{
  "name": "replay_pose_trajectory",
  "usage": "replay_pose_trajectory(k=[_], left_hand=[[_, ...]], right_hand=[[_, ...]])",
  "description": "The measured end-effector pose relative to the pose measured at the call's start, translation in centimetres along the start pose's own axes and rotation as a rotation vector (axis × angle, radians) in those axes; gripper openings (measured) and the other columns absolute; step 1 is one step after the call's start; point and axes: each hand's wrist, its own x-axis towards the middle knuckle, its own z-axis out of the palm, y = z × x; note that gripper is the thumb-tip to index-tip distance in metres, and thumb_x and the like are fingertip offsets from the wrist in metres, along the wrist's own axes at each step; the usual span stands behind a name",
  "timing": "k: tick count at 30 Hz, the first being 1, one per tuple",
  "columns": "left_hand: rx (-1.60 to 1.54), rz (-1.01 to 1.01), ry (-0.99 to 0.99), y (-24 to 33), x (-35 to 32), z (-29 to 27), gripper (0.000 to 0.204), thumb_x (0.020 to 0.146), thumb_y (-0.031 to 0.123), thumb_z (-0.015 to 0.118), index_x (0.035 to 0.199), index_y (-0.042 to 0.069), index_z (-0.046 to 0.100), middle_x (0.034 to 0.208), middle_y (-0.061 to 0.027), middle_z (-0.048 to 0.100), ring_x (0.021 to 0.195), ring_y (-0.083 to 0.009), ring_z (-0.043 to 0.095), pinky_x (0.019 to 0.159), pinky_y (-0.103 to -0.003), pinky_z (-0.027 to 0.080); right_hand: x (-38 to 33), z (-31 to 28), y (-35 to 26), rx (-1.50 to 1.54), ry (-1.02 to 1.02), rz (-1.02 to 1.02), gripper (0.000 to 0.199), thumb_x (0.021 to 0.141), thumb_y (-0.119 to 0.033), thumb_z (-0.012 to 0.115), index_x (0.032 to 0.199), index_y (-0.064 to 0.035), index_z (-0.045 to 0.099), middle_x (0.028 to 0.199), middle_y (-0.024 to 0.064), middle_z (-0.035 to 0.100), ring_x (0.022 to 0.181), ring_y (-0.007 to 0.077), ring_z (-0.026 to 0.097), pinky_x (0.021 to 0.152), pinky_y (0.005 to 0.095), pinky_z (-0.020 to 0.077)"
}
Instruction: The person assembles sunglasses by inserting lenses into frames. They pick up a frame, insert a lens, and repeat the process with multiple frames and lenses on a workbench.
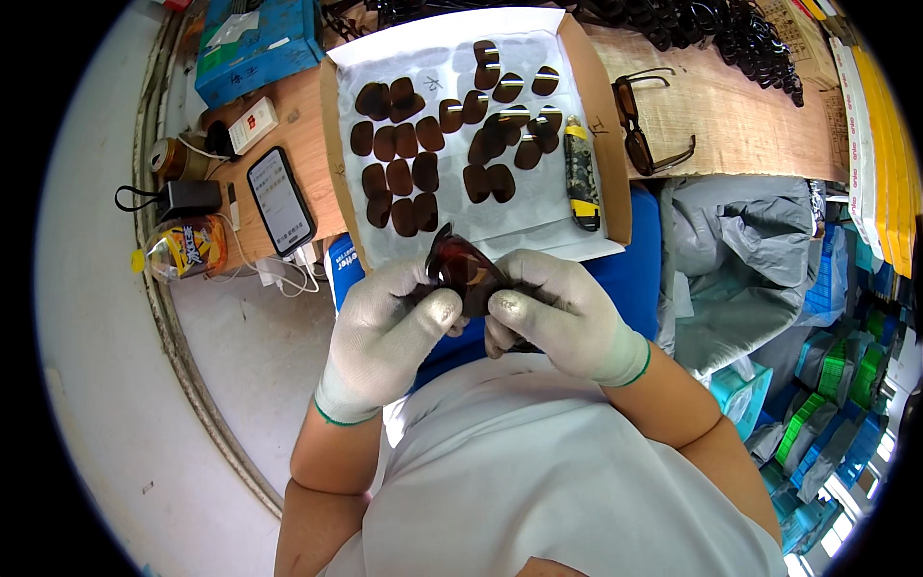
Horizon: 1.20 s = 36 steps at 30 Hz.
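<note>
Between my two gloved hands is a dark sunglasses frame (463, 262) with a reddish-brown sheen, held just beyond my lap at the near edge of the tray. My left hand (396, 325) pinches one side of it, thumb on top. On the other side my right hand (550, 313) grips it with the thumb pressed down and fingers curled beneath. Both gloves are white-grey with green cuffs. Whether a lens sits in the frame I cannot tell. Many loose brown lenses (399, 177) lie beyond my hands on white paper in a shallow cardboard tray (604, 135).
A yellow-and-black utility knife (581, 173) lies along the tray's right side. Finished-looking sunglasses (635, 125) rest on the wooden table (711, 115), below a heap of dark frames (692, 29). At left are a phone (281, 200), cables, a blue box (260, 53) and a snack tub (187, 247).
</note>
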Motion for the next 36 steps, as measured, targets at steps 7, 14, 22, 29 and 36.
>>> replay_pose_trajectory(k=[7,14,22,29,36], left_hand=[[0.107,-0.008,0.002,-0.2,-0.2,-0.3,0.029,0.098,0.023,0.066,0.109,-0.003,0.065,0.093,-0.0053,0.065,0.081,-0.0104,0.057,0.075,-0.026,0.049],[0.24,0.062,0.007,-0.4,-0.4,0.2,0.019,0.1,0.014,0.06,0.101,-0.004,0.066,0.089,-0.0046,0.065,0.08,-0.0097,0.056,0.075,-0.026,0.048],[0.384,0.137,0.135,-1.8,-0.6,0.6,0.021,0.098,0.018,0.065,0.099,-0.003,0.066,0.085,-0.0089,0.066,0.076,-0.0137,0.06,0.07,-0.029,0.05],[0.436,0.201,0.107,-1.1,-0.3,1.0,0.016,0.094,0.013,0.066,0.096,-0.003,0.065,0.08,-0.0118,0.066,0.07,-0.0176,0.062,0.067,-0.031,0.051],[0.531,0.376,0.191,-2.3,-0.2,1.2,0.011,0.091,0.008,0.068,0.094,-0.002,0.066,0.079,-0.0148,0.066,0.066,-0.0249,0.063,0.064,-0.032,0.05]], right_hand=[[-0.2,-0.5,-0.4,-0.015,-0.01,0.054,0.014,0.097,-0.007,0.055,0.099,0.0054,0.062,0.078,0.0069,0.065,0.072,0.0114,0.06,0.067,0.0271,0.0499],[-0.9,0.2,-0.2,-0.272,0.086,-0.083,0.013,0.093,-0.007,0.059,0.085,0.0027,0.061,0.07,0.0064,0.063,0.062,0.0111,0.056,0.058,0.0288,0.0468],[-0.9,0.7,-1.4,-0.483,0.159,-0.19,0.01,0.091,-0.007,0.063,0.088,0.0021,0.064,0.067,0.0082,0.06,0.057,0.0154,0.056,0.054,0.0305,0.0447],[-0.7,1.8,-1.1,-0.517,0.25,-0.197,0.009,0.09,-0.008,0.065,0.092,0.0011,0.063,0.066,0.0125,0.06,0.055,0.0237,0.059,0.053,0.0334,0.0454],[-0.5,2.2,-0.7,-0.803,0.302,-0.428,0.011,0.091,-0.009,0.065,0.092,-0.0006,0.058,0.066,0.0171,0.06,0.056,0.0371,0.061,0.05,0.0395,0.0465]])
